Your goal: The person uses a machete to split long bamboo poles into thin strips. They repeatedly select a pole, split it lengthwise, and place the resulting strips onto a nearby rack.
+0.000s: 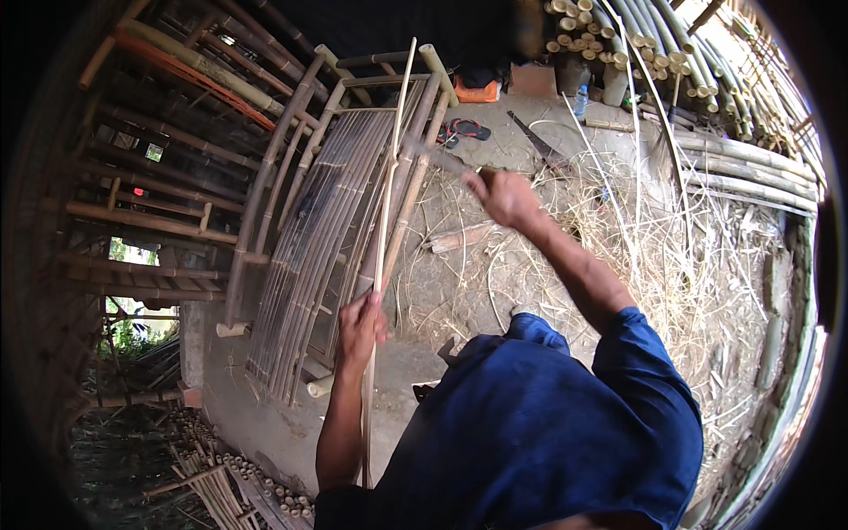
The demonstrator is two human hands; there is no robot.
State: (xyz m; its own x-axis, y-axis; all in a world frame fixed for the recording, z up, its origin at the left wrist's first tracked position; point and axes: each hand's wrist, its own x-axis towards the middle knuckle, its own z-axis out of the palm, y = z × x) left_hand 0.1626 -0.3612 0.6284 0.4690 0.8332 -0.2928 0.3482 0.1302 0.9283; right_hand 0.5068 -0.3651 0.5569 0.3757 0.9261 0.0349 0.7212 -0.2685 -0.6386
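A strip (383,225) is held in the left hand (358,329), its fingers wrapped around it left of centre; the strip is stretched from top centre towards the lower edge. A knife (447,162), its blade blurred, is clamped in the right hand (510,198), above centre. The slatted bench (331,190) is seen left of centre. Shavings (658,256) are strewn at right; poles (658,40) are stacked upper right.
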